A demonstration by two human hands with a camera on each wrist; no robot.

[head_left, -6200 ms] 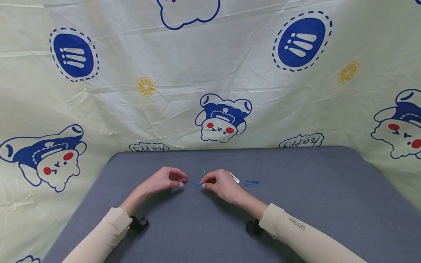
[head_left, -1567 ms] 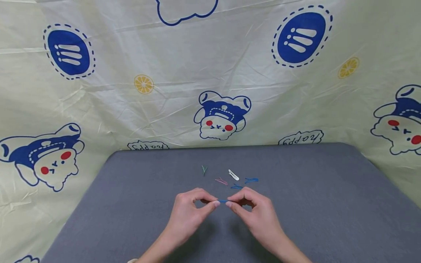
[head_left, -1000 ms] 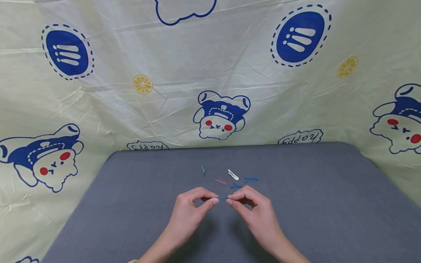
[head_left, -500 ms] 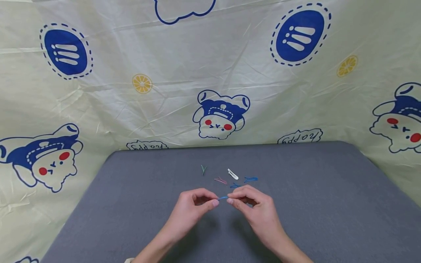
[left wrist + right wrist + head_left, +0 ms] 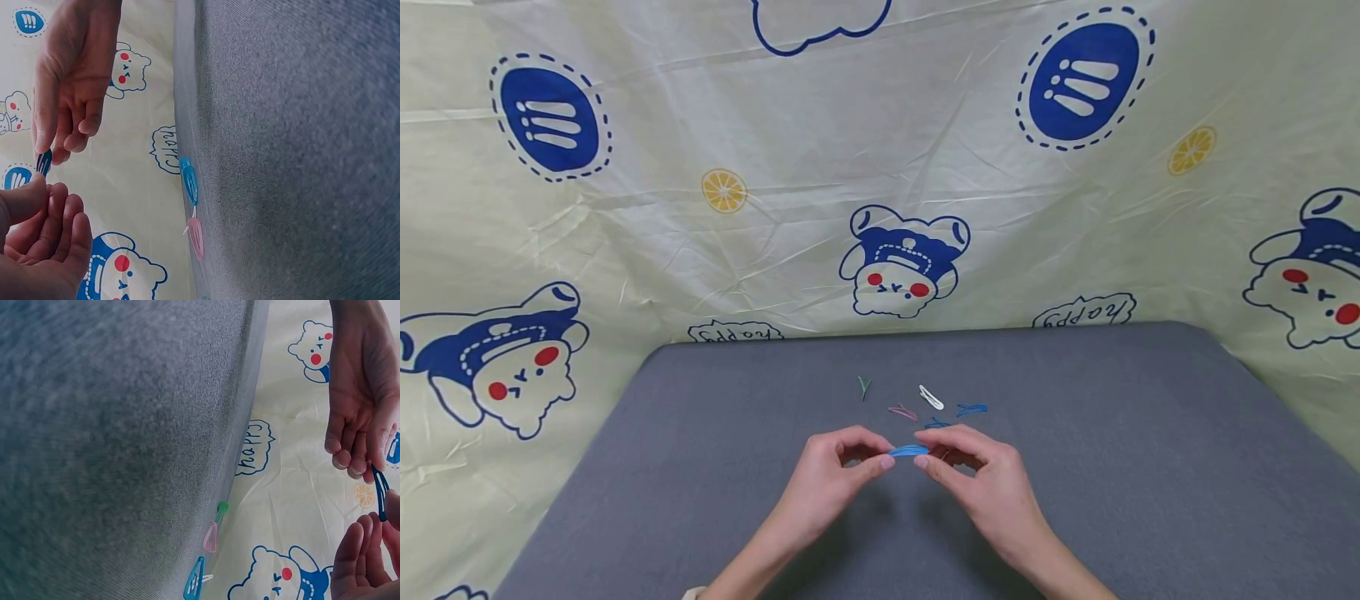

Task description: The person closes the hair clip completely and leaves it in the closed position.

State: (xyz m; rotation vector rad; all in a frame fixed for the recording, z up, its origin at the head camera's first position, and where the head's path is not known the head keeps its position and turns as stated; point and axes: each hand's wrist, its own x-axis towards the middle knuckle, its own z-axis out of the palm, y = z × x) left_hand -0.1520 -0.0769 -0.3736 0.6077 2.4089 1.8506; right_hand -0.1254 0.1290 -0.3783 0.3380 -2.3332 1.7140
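Observation:
A blue snap hair clip [image 5: 910,450] is held above the table between my two hands. My left hand [image 5: 835,471] pinches its left, narrow end between thumb and forefinger. At the rounded end, my right hand [image 5: 981,467] has its thumb and forefinger around the clip. The right wrist view shows the clip's [image 5: 380,492] slotted frame, with fingertips at both ends. Just beyond the hands lies another blue hair clip [image 5: 937,423], partly hidden by the right fingers. A pink hair clip [image 5: 903,412] lies to its left on the table.
Farther back on the grey table [image 5: 737,400] lie a green hair clip [image 5: 864,388], a white hair clip [image 5: 931,397] and a further blue hair clip [image 5: 972,409], all splayed open. A printed curtain [image 5: 805,250] hangs behind the table's far edge.
Earlier my right hand was down at the table by a blue clip; now both hands hold one nearer me. In the last half second it has turned from edge-on to show its broad face.

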